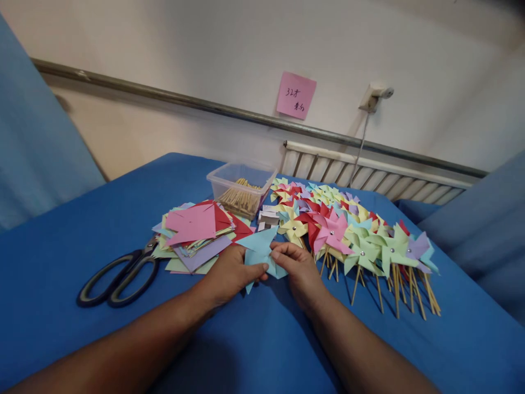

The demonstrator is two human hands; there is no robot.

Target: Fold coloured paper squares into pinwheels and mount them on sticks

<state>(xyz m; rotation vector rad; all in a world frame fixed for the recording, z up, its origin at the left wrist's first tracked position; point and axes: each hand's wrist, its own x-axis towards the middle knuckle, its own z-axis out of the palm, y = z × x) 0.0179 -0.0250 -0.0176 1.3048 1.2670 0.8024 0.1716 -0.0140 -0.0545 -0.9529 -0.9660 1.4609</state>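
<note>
Between my two hands is a light blue paper pinwheel blank, its cut corners partly bent toward the middle. My left hand is closed on its left side, thumb pressed on the paper near the centre. On the right, my right hand pinches a folded corner of the same sheet; whether a pin is in those fingers is too small to tell. A stack of cut coloured paper squares, pink on top, lies left of my hands. Finished pinwheels on sticks are heaped to the right.
Large dark-handled scissors lie left of the stack. Behind it stands a clear plastic box with wooden sticks. A small white box sits beside the pinwheels. Blue cloth covers the table, which meets a wall with a radiator.
</note>
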